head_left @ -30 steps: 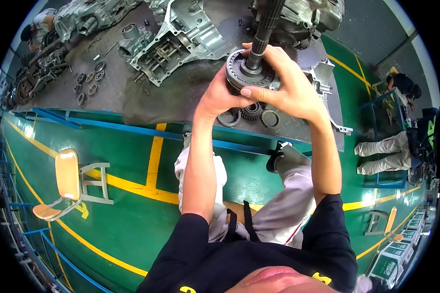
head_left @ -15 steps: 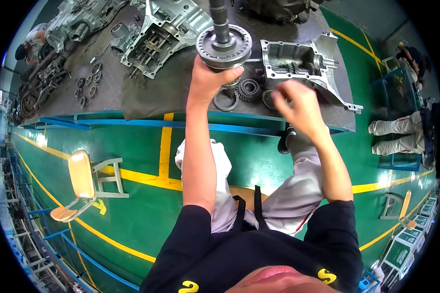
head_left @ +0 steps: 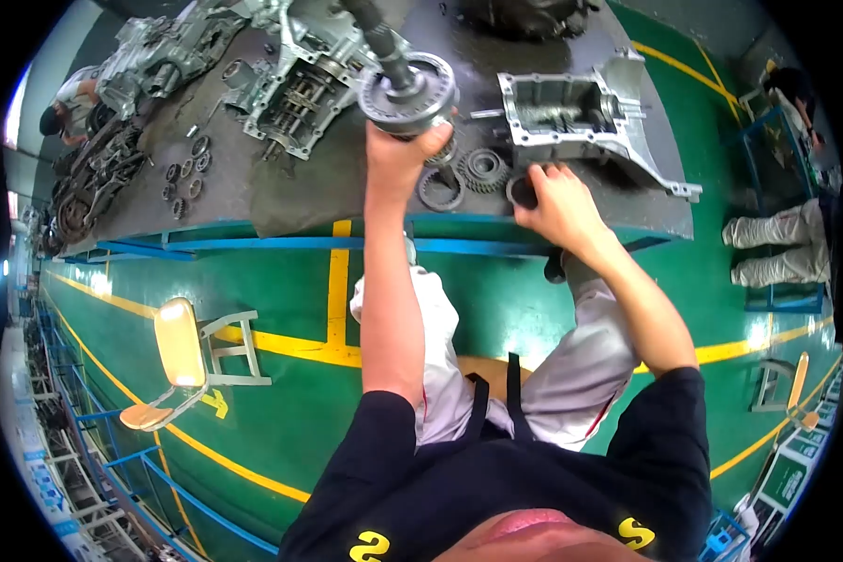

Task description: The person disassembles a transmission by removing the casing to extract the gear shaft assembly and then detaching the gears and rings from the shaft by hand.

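My left hand (head_left: 398, 161) is closed around a gear shaft (head_left: 406, 91), below its wide toothed disc. The shaft tilts up and to the left, over the workbench. At the bench's front edge, my right hand (head_left: 567, 211) grips a dark metal ring (head_left: 521, 193) between thumb and fingers. A toothed ring (head_left: 440, 190) and a gear (head_left: 484, 166) lie between the hands. Just beyond my right hand is an open gearbox housing half (head_left: 571, 150). Left of the shaft is another housing (head_left: 300, 103) with shafts inside.
Several small rings and bearings (head_left: 187, 169) lie on the left of the workbench (head_left: 225, 201). More gearbox parts (head_left: 155, 70) crowd its far left. A chair (head_left: 180, 342) stands on the green floor. Another person's legs (head_left: 777, 245) show at the right.
My right hand has come down onto the metal ring and closed on it. The shaft in my left hand has moved slightly left and tilted further left. The camera view has shifted somewhat.
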The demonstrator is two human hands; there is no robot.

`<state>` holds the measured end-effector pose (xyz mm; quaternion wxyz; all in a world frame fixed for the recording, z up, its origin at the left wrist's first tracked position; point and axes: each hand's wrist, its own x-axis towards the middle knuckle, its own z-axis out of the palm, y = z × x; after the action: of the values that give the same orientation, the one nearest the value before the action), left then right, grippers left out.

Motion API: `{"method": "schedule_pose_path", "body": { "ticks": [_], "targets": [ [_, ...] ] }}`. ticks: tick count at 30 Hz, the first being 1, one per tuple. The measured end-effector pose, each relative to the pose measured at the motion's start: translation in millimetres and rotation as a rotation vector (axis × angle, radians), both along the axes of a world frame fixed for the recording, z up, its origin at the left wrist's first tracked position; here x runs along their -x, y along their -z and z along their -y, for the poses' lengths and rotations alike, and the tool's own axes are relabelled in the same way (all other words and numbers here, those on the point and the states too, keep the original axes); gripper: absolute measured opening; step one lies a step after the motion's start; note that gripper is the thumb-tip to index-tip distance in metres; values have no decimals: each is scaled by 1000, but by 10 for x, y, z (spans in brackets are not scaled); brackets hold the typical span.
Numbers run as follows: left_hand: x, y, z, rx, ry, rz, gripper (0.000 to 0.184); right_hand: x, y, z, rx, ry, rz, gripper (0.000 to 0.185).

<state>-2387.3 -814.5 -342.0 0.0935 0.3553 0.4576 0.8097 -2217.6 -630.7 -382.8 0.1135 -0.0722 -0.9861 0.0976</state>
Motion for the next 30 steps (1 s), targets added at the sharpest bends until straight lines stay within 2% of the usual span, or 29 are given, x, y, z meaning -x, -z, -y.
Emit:
{"method": "schedule_pose_path", "body": {
  "ticks": [2,4,6,8,10,13,15,17,20,22,24,26,30],
  "targets": [
    [7,48,-20,9,-47,23,53,-73,-366,126,138,-100,-75,48],
    [-24,-7,-29,-22,7,20,52,-99,-894,292,449,-93,-172,53],
    [-27,-13,-45,-41,73,23,52,-25,-1444,412,500,-186,-535,56],
    [-58,-35,-79,-24,6,-10,56,107,-2025,426,377,-331,-746,56],
    [-75,-51,-92,-13,6,0,60,296,-2456,405,389,-478,-875,53],
    [-53,-16,-84,13,29,-13,62,544,-2938,555,190,-547,-787,56],
    [-77,-48,-69,14,65,-12,62,665,-3021,564,249,-444,-588,56],
    [-100,-78,-45,17,71,-11,61,856,-2762,443,141,-482,-542,54],
    [-99,-92,-24,27,64,9,61,859,-2382,399,327,-533,-402,59],
    [-85,-72,-27,15,100,13,63,771,-2206,367,230,-491,-257,58],
    [-92,-79,-21,-16,128,45,65,728,-2025,329,211,-559,-172,64],
    [-106,-150,-19,-83,113,-30,66,667,-1952,375,210,-598,-150,64],
    [-106,-161,-4,-44,113,-22,67,632,-1834,404,291,-553,-224,61]
  ]
}}
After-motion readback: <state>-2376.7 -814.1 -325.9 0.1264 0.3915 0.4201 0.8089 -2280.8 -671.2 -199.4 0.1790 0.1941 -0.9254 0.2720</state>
